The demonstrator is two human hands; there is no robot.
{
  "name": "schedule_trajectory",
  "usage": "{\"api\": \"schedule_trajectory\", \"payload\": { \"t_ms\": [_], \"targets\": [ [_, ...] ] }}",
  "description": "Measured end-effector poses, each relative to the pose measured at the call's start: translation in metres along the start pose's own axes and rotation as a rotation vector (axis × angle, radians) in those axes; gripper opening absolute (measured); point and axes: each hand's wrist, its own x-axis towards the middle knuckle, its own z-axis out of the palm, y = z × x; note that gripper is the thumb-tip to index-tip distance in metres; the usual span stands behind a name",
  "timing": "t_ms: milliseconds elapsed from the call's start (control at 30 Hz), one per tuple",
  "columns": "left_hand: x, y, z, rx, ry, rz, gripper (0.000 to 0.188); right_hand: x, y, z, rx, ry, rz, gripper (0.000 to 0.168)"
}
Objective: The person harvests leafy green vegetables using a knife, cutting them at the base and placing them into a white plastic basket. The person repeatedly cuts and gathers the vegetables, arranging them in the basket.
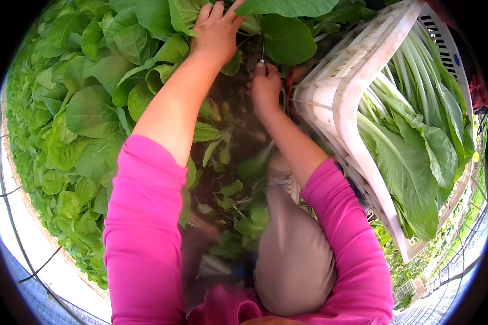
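My left hand (217, 34) reaches to the top of the view and lies against a leafy green plant (250, 23), fingers spread at the base of its leaves; whether it grips a stem is partly hidden by leaves. Just right of it and lower, my right hand (266, 83) is closed around the handle of a thin-bladed tool, probably a knife (262, 50). The blade points up toward the plant's stalks, and its far end is hidden among the leaves. A broad dark green leaf (288, 39) hangs to the right of the blade.
Dense leafy greens (91, 111) fill the left side. A white plastic crate (345, 93) at the right holds long leafy greens with pale stalks (410, 150). Loose leaves (229, 189) lie on dark soil between my arms. My bent knee (295, 252) is below my right forearm.
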Motion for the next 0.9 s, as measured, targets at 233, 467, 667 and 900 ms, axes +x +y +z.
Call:
{"api": "schedule_trajectory", "payload": {
  "t_ms": [233,467,667,900],
  "targets": [
    [0.004,-0.008,-0.012,0.083,-0.193,-0.059,0.047,-0.004,-0.029,0.016,0.171,0.008,0.196,0.027],
    [0.005,-0.005,0.021,-0.563,-0.131,-0.498,0.056,0.020,-0.022,0.029,0.226,-0.006,0.257,0.026],
    [0.014,-0.005,0.015,-0.481,-0.205,-0.422,0.046,0.039,-0.010,0.020,0.418,-0.121,0.361,0.027],
    [0.022,-0.007,0.010,-0.252,-0.229,-0.267,0.032,0.057,-0.017,0.030,0.410,-0.134,0.440,0.028]
  ]
}}
